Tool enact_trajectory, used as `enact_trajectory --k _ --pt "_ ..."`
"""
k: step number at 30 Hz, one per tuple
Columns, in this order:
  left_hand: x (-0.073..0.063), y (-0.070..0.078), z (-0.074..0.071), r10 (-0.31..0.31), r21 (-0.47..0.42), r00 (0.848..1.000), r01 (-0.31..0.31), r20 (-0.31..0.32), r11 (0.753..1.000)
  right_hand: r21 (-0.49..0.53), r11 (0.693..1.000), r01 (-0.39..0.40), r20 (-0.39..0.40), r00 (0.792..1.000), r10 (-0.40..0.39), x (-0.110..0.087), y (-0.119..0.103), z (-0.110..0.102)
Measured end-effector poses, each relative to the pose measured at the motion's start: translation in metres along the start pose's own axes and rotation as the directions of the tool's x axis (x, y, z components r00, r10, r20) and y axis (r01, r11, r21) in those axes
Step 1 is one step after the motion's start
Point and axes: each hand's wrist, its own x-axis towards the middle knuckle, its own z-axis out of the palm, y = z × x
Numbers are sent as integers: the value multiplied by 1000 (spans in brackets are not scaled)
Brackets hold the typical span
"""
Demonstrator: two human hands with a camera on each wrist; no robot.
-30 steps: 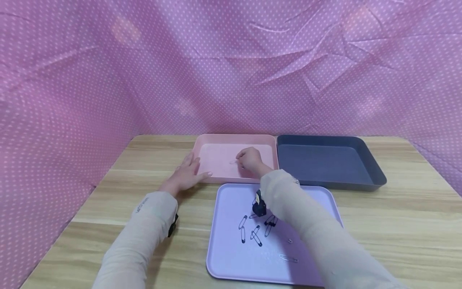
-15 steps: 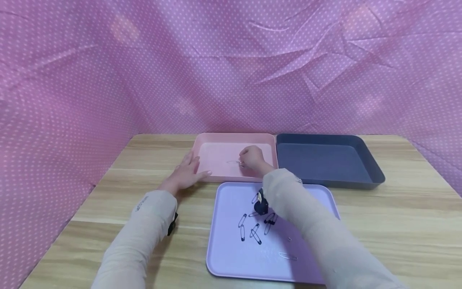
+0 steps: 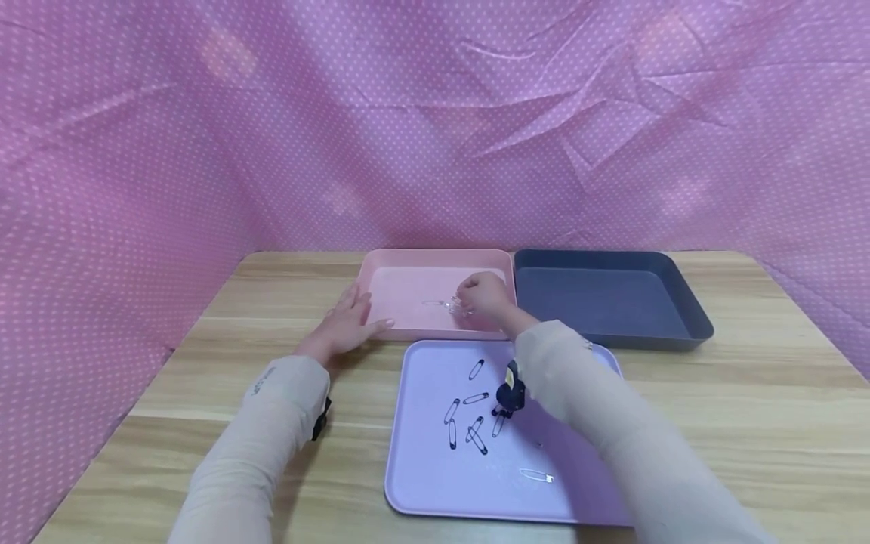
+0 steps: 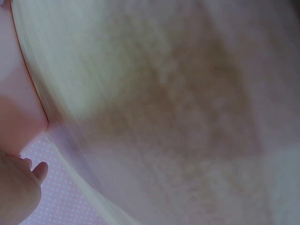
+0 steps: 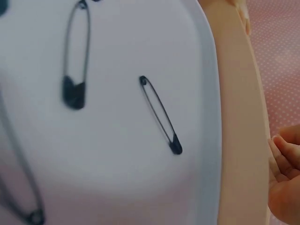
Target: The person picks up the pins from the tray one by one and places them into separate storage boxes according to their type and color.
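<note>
This looks like a small curtained-off work booth: a pink cloth (image 3: pixel 408 151) with white dots, creased and hanging in folds, closes in the far side and both flanks of a wood-grain counter (image 3: pixel 748 393). A pink tray (image 3: pixel 401 287), a dark tray (image 3: pixel 598 298) and a lilac tray (image 3: pixel 421 483) strewn with pins (image 3: pixel 453 445) sit close together there (more a staged set than a kitchen or shop), and whether it stands in a home, office or lab, I cannot tell.
</note>
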Motion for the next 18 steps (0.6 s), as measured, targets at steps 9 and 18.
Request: enact_trajectory --k 9,18 --pt "-1 1 0 5 -7 1000 -5 -3 1000 42 998 42 20 999 -43 -23 2 -15" --pt "0 -2 2 6 4 1000 -6 4 1000 11 1000 10 8 1000 -10 -50 -2 -31"
